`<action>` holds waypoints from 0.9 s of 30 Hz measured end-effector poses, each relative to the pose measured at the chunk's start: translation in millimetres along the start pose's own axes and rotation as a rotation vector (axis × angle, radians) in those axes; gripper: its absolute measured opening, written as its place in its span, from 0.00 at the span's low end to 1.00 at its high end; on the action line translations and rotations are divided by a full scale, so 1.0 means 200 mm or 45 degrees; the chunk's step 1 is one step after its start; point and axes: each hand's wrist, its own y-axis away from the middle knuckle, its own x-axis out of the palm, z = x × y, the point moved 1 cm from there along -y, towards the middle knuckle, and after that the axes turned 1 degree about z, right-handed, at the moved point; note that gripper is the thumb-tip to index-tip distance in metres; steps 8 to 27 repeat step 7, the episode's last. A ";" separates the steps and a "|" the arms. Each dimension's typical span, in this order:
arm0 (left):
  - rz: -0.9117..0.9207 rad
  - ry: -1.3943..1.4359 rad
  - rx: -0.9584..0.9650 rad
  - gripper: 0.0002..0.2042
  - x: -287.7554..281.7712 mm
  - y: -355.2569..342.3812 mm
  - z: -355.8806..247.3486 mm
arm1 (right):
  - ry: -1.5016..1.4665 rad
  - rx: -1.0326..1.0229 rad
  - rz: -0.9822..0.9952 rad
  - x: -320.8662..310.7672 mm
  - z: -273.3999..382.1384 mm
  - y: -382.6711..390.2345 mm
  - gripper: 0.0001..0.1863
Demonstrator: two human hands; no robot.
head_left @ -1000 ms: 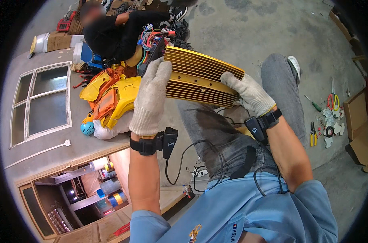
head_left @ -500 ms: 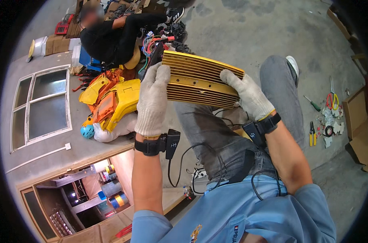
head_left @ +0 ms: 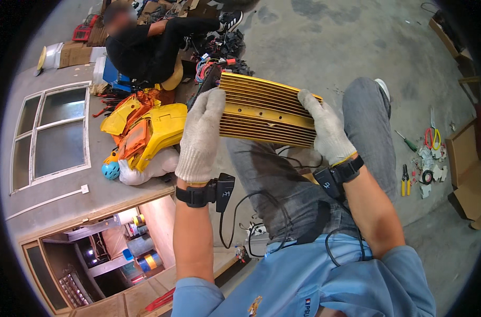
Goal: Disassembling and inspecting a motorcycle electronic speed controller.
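Note:
A gold finned metal heat-sink housing (head_left: 267, 113) is held up above my lap, its long ribs running from side to side. A flat strip with small holes crosses its middle. My left hand (head_left: 204, 119), in a white knit glove, grips its left end, where a dark part shows behind. Its right end is in my right hand (head_left: 325, 124), also gloved, with the thumb over the ribs. The fingers behind the housing are mostly hidden. Each wrist wears a black strap with a small box and a cable.
To the right lie a screwdriver (head_left: 407, 141), red-and-yellow scissors (head_left: 433, 138), yellow-handled pliers (head_left: 405, 180), black tape (head_left: 427, 176) and a cardboard box (head_left: 465, 158). At the left are yellow plastic panels (head_left: 163, 127). A person (head_left: 150, 47) sits beyond, near tangled wires (head_left: 208, 66).
The housing and both hands have shifted slightly right and down in view. My grip at both ends stays about the same.

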 end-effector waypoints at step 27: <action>0.005 -0.007 -0.030 0.31 -0.01 0.00 0.10 | -0.103 0.132 -0.048 0.02 0.02 0.02 0.26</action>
